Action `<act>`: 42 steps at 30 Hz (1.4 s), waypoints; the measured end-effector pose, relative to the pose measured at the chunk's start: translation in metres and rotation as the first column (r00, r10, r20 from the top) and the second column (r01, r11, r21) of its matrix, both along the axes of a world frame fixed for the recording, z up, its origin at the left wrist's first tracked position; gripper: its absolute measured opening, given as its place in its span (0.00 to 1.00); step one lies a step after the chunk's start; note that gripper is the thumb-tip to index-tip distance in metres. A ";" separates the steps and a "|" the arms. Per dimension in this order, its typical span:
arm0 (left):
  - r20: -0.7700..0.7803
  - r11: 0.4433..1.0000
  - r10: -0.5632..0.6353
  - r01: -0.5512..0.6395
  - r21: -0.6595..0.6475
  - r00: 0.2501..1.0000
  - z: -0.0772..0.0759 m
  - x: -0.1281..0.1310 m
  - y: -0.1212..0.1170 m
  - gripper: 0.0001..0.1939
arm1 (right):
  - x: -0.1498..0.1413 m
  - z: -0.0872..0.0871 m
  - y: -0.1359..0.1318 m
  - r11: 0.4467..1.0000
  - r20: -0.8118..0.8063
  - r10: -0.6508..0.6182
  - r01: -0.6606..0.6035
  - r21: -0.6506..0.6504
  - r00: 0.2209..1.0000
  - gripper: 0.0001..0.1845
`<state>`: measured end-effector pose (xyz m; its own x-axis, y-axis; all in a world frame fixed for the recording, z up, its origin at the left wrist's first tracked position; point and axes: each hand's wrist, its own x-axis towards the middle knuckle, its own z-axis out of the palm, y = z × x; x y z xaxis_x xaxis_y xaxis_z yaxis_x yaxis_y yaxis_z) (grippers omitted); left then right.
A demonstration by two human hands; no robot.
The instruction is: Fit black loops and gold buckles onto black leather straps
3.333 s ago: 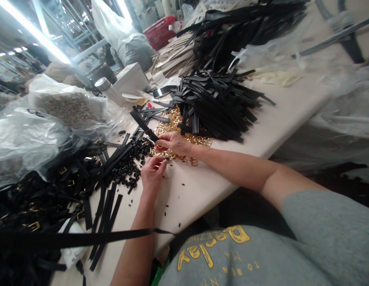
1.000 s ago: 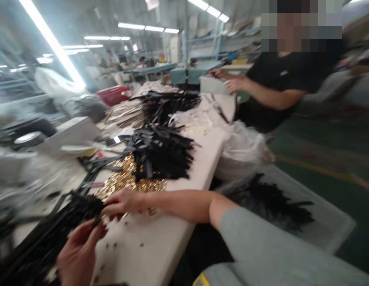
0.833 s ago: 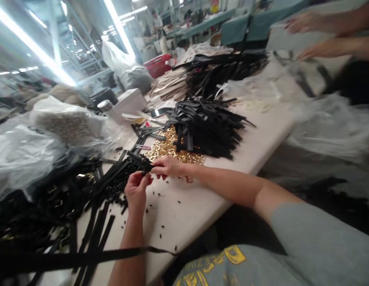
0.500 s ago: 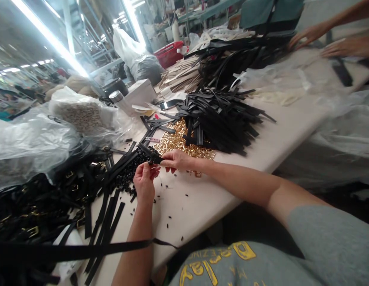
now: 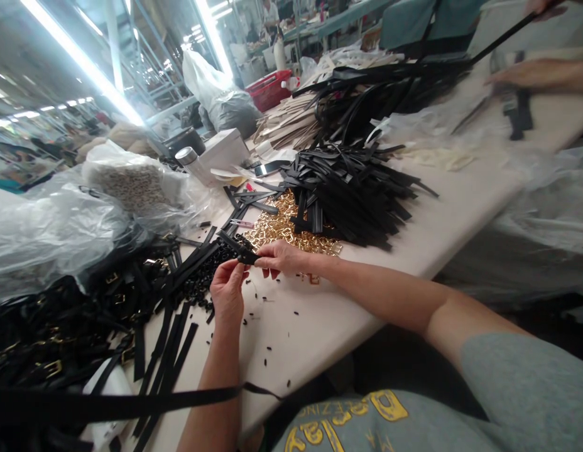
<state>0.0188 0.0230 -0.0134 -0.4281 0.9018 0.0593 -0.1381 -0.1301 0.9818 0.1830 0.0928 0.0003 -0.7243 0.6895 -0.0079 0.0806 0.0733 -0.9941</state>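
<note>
A short black strap [image 5: 231,241] is held between my two hands above the table. My right hand [image 5: 279,257] pinches it near its right end, thumb on top. From below, my left hand [image 5: 227,289] has thumb and fingers closed on the same strap, around a small dark piece whose shape I cannot make out. Just left of the hands lies a heap of small black loops [image 5: 197,284]. Behind them spreads a pile of gold buckles [image 5: 272,227], partly covered by a large stack of black straps [image 5: 362,201].
Finished-looking black straps with buckles [image 5: 51,364] heap up at the left, beside plastic bags [image 5: 60,220]. A white box [image 5: 225,147], a metal flask [image 5: 185,157] and a phone [image 5: 271,167] stand or lie behind. A co-worker's hands [image 5: 536,78] handle black strips at far right.
My left fingers have closed in on the strap, while my right hand keeps its hold. The co-worker's hands have moved, one now raised and pulling a black strip.
</note>
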 end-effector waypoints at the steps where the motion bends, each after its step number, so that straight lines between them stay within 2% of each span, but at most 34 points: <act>1: -0.015 1.000 0.001 -0.001 0.006 1.000 -0.001 -0.001 0.000 0.17 | 0.000 -0.001 0.000 1.000 0.000 0.007 -0.007 0.009 1.000 0.09; 6: -0.062 0.999 -0.026 0.027 0.028 0.998 -0.003 -0.005 0.001 0.17 | 0.002 -0.001 0.001 0.998 0.012 0.022 -0.022 0.052 1.000 0.09; 12: -0.055 0.998 -0.047 0.049 0.036 0.997 -0.002 -0.006 0.001 0.16 | 0.001 0.001 0.002 1.000 0.019 -0.006 0.005 0.026 1.000 0.10; 17: -0.061 0.999 -0.031 0.032 0.008 0.998 -0.004 -0.006 -0.001 0.16 | 0.002 -0.006 0.002 0.993 0.070 0.003 -0.011 0.116 0.998 0.11; 22: -0.088 0.999 -0.046 0.046 -0.006 0.995 -0.009 -0.010 0.000 0.17 | 0.003 -0.011 0.004 0.989 0.094 0.010 -0.024 0.148 0.996 0.13; 26: -0.148 0.997 -0.072 0.071 -0.017 0.986 -0.010 -0.012 -0.001 0.21 | 0.005 -0.010 0.005 0.981 0.133 -0.016 -0.010 0.196 0.991 0.12; 33: -0.262 0.993 -0.091 0.106 0.043 0.961 -0.004 -0.009 -0.001 0.18 | 0.006 -0.016 0.005 0.961 0.126 -0.038 0.002 0.277 0.991 0.11; 37: -0.252 0.992 -0.125 0.128 -0.006 0.960 -0.004 -0.007 0.001 0.18 | 0.005 -0.018 0.005 0.962 0.129 -0.042 0.006 0.272 0.991 0.10; 42: -0.265 0.984 -0.179 0.171 -0.055 0.947 -0.010 -0.010 0.001 0.22 | 0.007 -0.015 0.006 0.929 0.176 -0.086 0.015 0.369 0.981 0.11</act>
<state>0.0087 0.0245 -0.0232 -0.2354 0.9643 0.1209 0.1131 -0.0963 0.9889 0.1896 0.0984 -0.0142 -0.6984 0.7056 0.1196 0.2739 0.4180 -0.8662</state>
